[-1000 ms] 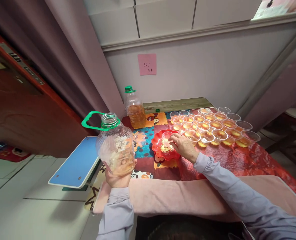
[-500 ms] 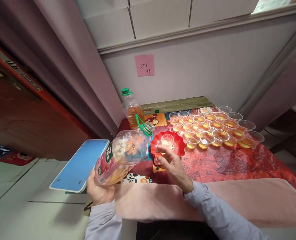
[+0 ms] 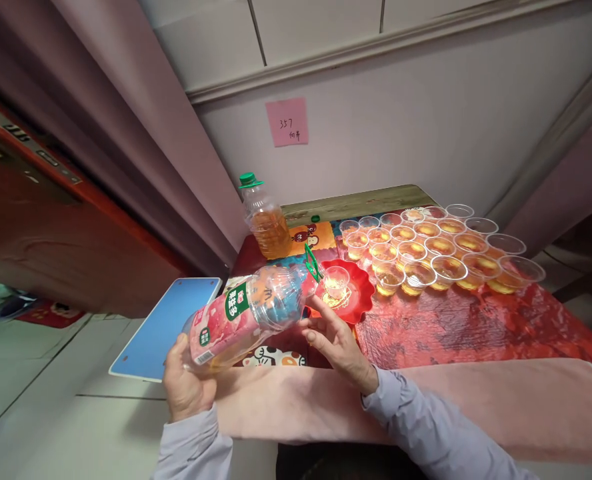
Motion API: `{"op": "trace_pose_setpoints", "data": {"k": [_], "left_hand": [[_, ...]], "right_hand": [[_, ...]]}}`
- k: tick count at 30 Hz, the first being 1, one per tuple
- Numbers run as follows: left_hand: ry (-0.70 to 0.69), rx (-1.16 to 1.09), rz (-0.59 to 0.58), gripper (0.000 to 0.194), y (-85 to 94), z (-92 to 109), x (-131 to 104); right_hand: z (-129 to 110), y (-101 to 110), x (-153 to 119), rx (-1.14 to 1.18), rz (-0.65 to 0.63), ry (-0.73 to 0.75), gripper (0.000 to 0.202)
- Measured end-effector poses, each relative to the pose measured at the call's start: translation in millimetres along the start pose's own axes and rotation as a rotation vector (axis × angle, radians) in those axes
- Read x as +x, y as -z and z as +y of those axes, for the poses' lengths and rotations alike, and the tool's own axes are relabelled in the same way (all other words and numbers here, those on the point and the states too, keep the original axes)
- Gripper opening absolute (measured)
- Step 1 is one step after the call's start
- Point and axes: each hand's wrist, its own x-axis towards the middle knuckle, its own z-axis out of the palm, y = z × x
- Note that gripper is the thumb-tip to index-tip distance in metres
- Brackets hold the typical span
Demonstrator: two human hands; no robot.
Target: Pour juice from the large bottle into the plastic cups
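Red dish [image 3: 359, 303] w/ wavy rim sits on the table; a clear cup [image 3: 336, 283] stands upright in it, L of its middle. Can't tell if there's any liquid in that cup. L hand [image 3: 186, 383], to the L of & nearer than the dish, has its fingers wrapped round the base of a labelled btl [image 3: 251, 317]. That btl lies tilted w/ its neck up toward the dish's L rim, some pale amber liquid along its lower side. Its green handle [image 3: 311, 262] juts out by the dish's upper L edge.

R hand [image 3: 339, 343] is just in front of the dish, palm half turned up, fingers spread wide & w/ nothing in the grasp; fingertips v. close to the btl neck, can't tell if touching.

Behind & L of the dish: capped btl [image 3: 269, 230], upright, part full of amber liquid. Behind the dish: small green cap [image 3: 316, 219] on bare wood. R of the dish: rows of filled cups [image 3: 412, 251], amber liquid low in most. In front of the dish: pink towel [image 3: 296, 403] along the table edge. Far L of it: blue board [image 3: 163, 333].
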Motion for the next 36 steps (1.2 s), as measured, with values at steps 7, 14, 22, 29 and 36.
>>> {"op": "trace_pose_setpoints", "data": {"k": [7, 14, 22, 29, 36], "left_hand": [[0.029, 0.035, -0.027, 0.034, -16.3, 22.0, -5.5], [0.019, 0.049, -0.057, 0.028, -36.0, 35.6, -13.6], [-0.001, 0.147, -0.043, 0.035, -48.0, 40.5, -13.3], [-0.061, 0.201, -0.089, 0.042, -45.8, 40.5, -6.2], [-0.06, 0.239, 0.014, 0.049, -45.6, 42.1, -4.6]], "right_hand": [[8.6, 2.0, -3.7, 0.068, -0.04, -0.054, 0.096], [8.6, 3.0, -2.3, 0.126, -0.06, -0.06, 0.097], [2.9, 3.9, -2.7, 0.178, -0.039, -0.159, 0.107], [3.1, 3.5, -1.8, 0.194, -0.03, -0.168, 0.113], [2.1, 3.6, -2.3, 0.183, -0.023, -0.172, 0.11]]}}
